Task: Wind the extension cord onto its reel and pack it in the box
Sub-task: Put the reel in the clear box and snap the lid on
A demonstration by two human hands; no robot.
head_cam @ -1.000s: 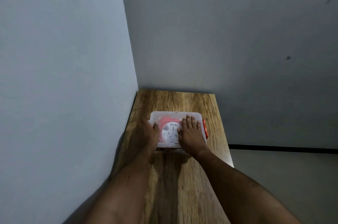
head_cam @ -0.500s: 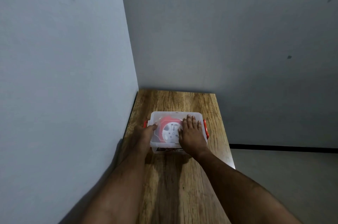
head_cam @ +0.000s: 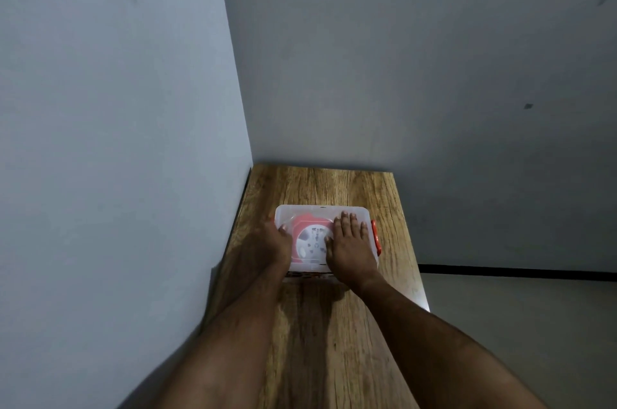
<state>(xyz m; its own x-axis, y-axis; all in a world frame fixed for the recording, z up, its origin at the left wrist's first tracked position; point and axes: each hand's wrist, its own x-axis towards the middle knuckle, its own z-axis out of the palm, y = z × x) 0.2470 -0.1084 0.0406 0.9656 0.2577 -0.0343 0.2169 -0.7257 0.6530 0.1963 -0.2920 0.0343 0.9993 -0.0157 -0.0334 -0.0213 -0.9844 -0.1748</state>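
A clear plastic box (head_cam: 320,212) with its lid on stands on the wooden table (head_cam: 334,183). Through the lid I see the red and white cord reel (head_cam: 311,239) lying flat inside. My left hand (head_cam: 274,241) wraps the box's left end, thumb on the lid's edge, and hides the latch there. My right hand (head_cam: 351,245) lies flat on the right half of the lid with its fingers spread. The red latch (head_cam: 376,236) on the right end shows beside my right hand.
The table is narrow and fits into a corner, with a grey wall (head_cam: 117,141) along its left side and another behind it. Its right edge drops to a grey floor (head_cam: 517,325).
My left hand slid back along the box's left end, then closed over it again, covering the red left latch that showed half a second ago. My right hand stayed on the lid.
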